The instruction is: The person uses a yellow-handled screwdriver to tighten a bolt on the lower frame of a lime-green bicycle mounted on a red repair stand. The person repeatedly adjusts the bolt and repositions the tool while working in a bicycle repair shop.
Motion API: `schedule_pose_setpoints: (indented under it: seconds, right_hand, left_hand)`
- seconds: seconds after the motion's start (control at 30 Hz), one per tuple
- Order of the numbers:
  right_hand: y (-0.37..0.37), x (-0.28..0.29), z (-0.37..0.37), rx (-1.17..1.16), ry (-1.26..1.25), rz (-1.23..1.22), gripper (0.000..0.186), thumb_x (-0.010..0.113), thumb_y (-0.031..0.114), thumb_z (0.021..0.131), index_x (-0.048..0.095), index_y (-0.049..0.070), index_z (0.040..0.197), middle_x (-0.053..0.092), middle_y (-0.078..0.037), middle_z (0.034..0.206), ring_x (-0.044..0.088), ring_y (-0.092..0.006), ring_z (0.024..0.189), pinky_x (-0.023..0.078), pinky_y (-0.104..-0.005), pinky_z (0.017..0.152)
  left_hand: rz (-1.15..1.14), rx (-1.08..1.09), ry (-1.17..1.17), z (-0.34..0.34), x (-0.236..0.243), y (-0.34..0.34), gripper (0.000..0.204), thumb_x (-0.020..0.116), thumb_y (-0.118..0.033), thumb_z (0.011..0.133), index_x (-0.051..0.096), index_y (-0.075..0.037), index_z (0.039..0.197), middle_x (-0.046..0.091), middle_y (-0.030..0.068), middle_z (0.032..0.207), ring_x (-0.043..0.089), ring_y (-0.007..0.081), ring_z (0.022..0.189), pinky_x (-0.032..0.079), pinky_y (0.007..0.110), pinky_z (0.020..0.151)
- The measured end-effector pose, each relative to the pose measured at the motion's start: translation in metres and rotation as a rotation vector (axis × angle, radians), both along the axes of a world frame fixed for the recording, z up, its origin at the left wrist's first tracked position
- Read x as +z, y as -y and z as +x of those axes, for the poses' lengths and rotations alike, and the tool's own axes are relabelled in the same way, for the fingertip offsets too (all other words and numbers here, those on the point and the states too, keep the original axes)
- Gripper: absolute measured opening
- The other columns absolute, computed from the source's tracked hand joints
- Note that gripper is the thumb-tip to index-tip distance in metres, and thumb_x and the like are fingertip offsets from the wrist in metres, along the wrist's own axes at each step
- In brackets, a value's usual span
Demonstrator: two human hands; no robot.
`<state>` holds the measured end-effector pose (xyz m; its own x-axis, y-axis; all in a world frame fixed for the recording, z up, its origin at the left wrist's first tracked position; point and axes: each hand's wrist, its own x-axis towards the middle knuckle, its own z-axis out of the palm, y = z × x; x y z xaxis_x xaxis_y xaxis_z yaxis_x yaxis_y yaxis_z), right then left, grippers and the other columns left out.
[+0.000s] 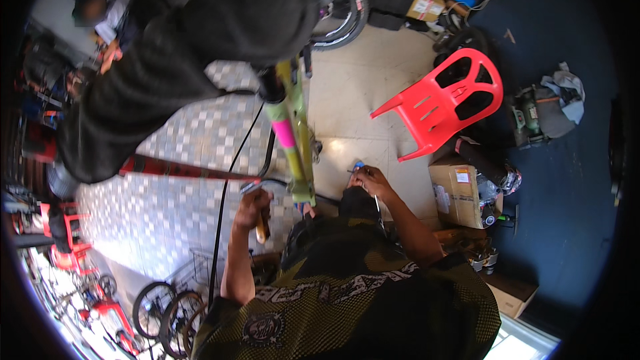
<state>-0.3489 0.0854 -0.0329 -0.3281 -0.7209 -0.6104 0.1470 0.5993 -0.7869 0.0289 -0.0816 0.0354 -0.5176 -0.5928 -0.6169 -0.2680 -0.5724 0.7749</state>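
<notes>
In front of me stands a green bicycle frame [293, 160] with a pink band. My left hand [252, 209] is closed at its left side, around a tool with a yellow-orange handle [262, 228]. A greyish part of it shows above the fingers; its exact kind is not clear. To the right of the frame, my right hand [368, 180] is closed with fingers pinched together. A small blue item [359, 165] shows at its fingertips, and a thin pale rod [377, 204] sticks out below the palm. What they belong to is hidden.
A large black cloth-like shape [160, 73] blocks the upper left. A red bar [187, 168] reaches toward the frame. Rightward are a red plastic chair [440, 103] and a cardboard box [457, 193]. Several bicycles [167, 317] stand lower left; another person's hand [111, 57] shows upper left.
</notes>
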Motion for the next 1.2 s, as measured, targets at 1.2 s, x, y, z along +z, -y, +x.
schedule_pose_setpoints:
  seconds: [1.2]
  right_hand:
    - [0.167,0.126,-0.478,0.188,0.182,-0.542,0.015,0.063,0.012,0.103,0.065,0.001,0.113,0.073,-0.008,0.103,0.069,-0.0143,0.097,0.053,-0.0298,0.090]
  left_hand:
    - [-0.246,-0.203,-0.178,-0.634,0.126,0.097,0.021,0.074,-0.016,0.096,0.071,-0.002,0.111,0.062,-0.0008,0.076,0.050,0.0053,0.051,0.039,0.024,0.046]
